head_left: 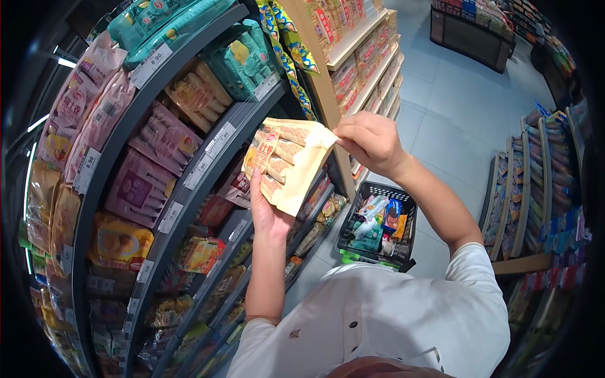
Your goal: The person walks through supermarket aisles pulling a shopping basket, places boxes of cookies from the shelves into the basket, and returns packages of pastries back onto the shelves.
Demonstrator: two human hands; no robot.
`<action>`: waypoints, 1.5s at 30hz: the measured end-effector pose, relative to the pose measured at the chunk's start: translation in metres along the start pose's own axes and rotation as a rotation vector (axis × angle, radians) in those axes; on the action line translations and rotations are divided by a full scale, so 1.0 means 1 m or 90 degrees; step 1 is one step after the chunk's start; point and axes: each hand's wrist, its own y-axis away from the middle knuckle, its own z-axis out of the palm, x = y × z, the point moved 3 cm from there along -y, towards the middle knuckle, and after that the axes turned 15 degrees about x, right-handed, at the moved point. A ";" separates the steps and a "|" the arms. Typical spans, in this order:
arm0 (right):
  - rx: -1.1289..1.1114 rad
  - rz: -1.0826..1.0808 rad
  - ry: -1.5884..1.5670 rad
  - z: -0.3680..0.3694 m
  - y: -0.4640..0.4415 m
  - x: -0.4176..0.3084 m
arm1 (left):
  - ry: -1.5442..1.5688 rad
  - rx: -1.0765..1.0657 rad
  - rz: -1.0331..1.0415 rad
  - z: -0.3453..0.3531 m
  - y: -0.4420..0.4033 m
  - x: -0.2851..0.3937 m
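A yellow bag of bread rolls (287, 160), with several rolls showing through its clear window, is held up in front of the shelves. My left hand (268, 211) grips its lower left side, thumb on the front and the other fingers hidden behind. At the bag's upper right corner, my right hand (372, 142) pinches the edge with curled fingers. Close behind the bag are shelves of similar packs, including a teal pack (247, 60) and a purple pack (140, 186).
A black shopping basket (409, 242) with several packaged goods stands on the floor (419, 116) below my right arm. Price-tagged shelves (189, 183) curve along the left. A wooden-sided shelf unit (328, 104) stands ahead, and more racks (520, 189) line the right.
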 end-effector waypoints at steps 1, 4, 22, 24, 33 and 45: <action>0.017 0.076 -0.031 0.001 0.000 0.002 | 0.003 -0.005 0.018 0.000 0.000 0.001; -0.030 0.733 -0.315 0.001 0.033 0.013 | -0.042 -0.001 0.095 -0.011 -0.007 0.004; -0.029 0.959 -0.352 0.032 0.040 -0.003 | -0.127 0.001 0.301 -0.025 -0.013 0.011; -0.048 0.964 -0.359 0.038 0.055 0.004 | -0.139 0.024 0.336 -0.024 -0.011 0.009; 0.048 1.094 -0.512 0.038 0.061 -0.002 | -0.146 0.058 0.354 -0.025 -0.012 0.004; 0.126 1.021 -0.451 0.038 0.061 -0.011 | -0.155 0.078 0.385 -0.020 -0.005 0.003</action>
